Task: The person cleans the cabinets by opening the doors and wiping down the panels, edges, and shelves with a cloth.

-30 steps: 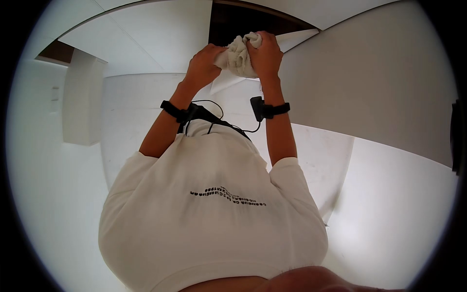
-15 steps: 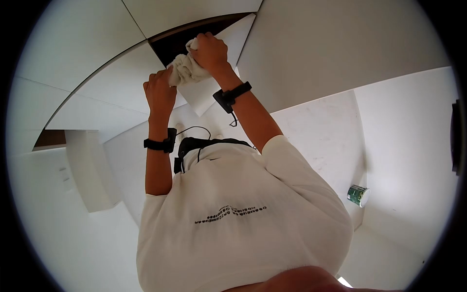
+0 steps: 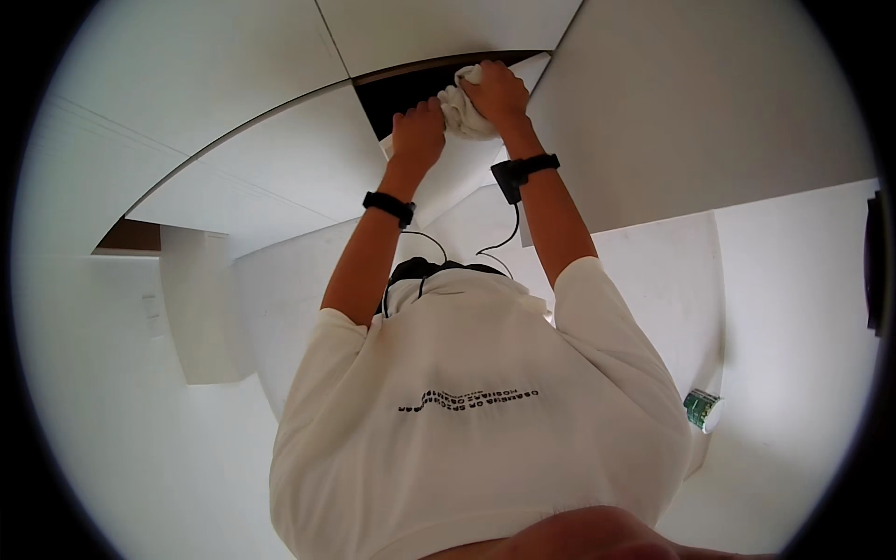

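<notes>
A bunched white cloth is held up between my hands, in front of the dark gap of a cabinet opening. My right hand is closed around its upper right part, with a fold showing above the thumb. On the other side my left hand has its fingers curled at the cloth's left edge; its fingertips are partly hidden. Below the cloth a white tilted panel slopes down from the opening, and I cannot tell whether either hand touches it.
White cabinet fronts run to the left, and a large pale panel stands on the right. A green and white tub sits by the wall at lower right. Black bands with a cable are on my wrists.
My view has shifted, so cabinet and hands appear farther right. My hands are closer together, and the cloth between them is more tightly bunched.
</notes>
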Demonstrator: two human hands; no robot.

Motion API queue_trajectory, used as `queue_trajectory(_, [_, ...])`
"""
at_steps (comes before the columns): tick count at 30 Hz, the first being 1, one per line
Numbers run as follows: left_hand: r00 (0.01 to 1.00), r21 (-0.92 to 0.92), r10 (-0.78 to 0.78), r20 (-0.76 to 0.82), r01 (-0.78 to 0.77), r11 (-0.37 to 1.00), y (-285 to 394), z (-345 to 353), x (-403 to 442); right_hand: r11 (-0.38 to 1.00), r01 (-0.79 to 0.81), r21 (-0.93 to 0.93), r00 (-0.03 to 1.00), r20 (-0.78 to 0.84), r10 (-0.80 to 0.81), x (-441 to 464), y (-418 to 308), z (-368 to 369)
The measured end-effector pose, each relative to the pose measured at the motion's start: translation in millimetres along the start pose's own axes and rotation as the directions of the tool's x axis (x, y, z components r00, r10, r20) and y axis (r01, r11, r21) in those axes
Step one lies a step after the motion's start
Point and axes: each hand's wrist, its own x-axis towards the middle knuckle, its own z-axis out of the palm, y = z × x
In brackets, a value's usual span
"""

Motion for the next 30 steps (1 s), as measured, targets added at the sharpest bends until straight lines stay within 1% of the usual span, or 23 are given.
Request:
queue_trajectory(1, [0.999, 0.028, -0.014, -0.037, 0.015, 1.0, 4, 2, 0, 1.0, -0.016, -0.004, 1.0, 0.019, 0.016, 0, -4, -4])
queue_trajectory(2, [0.996, 0.054, -0.018, -0.086, 0.022, 0.998, 10, -4, 0, 0.998, -0.061, 0.025, 0.995, 0.075, 0.059, 0, -11, -16])
queue_trajectory(4, [0.998, -0.011, -0.012, -0.059, 0.011, 1.0, 15, -13, 4, 0.985, -0.155, 0.075, 0.97, 0.198, 0.137, -3, -29, -45])
queue_trajectory(5, [0.999, -0.044, -0.018, -0.036, 0.017, 0.999, 13, -12, 3, 0.983, -0.152, 0.106, 0.971, 0.201, 0.129, -5, -34, -46])
queue_trajectory(8, [0.996, -0.143, -0.024, -0.086, 0.012, 0.99, 1, -9, 8, 0.987, -0.096, 0.127, 0.964, 0.259, 0.061, -3, -44, -31])
queue_trajectory(9, [1.0, -0.165, -0.008, -0.023, 0.004, 0.986, -7, -5, 15, 0.982, -0.059, 0.178, 0.947, 0.322, -0.002, -6, -53, -40])
queue_trajectory(12, [0.999, -0.197, 0.033, 0.039, -0.025, 0.98, -21, 6, 29, 0.934, -0.046, 0.354, 0.948, 0.312, -0.072, 4, -36, -12])
queue_trajectory(13, [0.989, -0.213, 0.046, -0.138, -0.075, 0.974, -24, 12, 28, 0.907, -0.092, 0.411, 0.915, 0.393, -0.086, 6, -32, -12])
queue_trajectory(14, [0.999, -0.287, 0.0, -0.036, -0.01, 0.958, -31, 15, 27, 0.912, -0.058, 0.405, 0.92, 0.376, -0.108, 7, -29, -4])
queue_trajectory(16, [0.985, -0.415, -0.052, 0.164, 0.116, 0.902, -37, -11, 33, 0.92, 0.003, 0.393, 0.936, 0.324, -0.142, 8, -26, 10])
queue_trajectory(17, [0.982, -0.465, -0.044, 0.186, 0.128, 0.876, -41, -18, 33, 0.918, 0.027, 0.395, 0.936, 0.313, -0.162, 8, -25, 13])
queue_trajectory(20, [0.966, -0.344, -0.058, 0.254, 0.146, 0.928, -44, -20, 34, 0.909, 0.075, 0.41, 0.938, 0.28, -0.204, 5, -21, 14])
queue_trajectory(22, [0.962, -0.314, -0.09, 0.259, 0.172, 0.934, -43, -28, 28, 0.901, 0.083, 0.426, 0.942, 0.262, -0.211, 1, -22, 10])
queue_trajectory(25, [0.961, -0.232, -0.101, 0.257, 0.162, 0.959, -50, -26, 12, 0.93, 0.08, 0.359, 0.964, 0.208, -0.163, 4, -12, 11])
queue_trajectory(26, [0.963, -0.2, -0.099, 0.25, 0.151, 0.968, -56, -21, 8, 0.934, 0.039, 0.356, 0.977, 0.182, -0.111, 7, -7, 15])
queue_trajectory(29, [0.946, -0.058, -0.112, 0.304, 0.136, 0.989, -64, -13, -1, 0.924, -0.084, 0.374, 0.99, 0.135, 0.036, 16, 25, 35])
queue_trajectory(30, [0.958, -0.006, -0.097, 0.27, 0.103, 0.995, -67, -7, -5, 0.913, -0.121, 0.391, 0.989, 0.125, 0.077, 18, 34, 34])
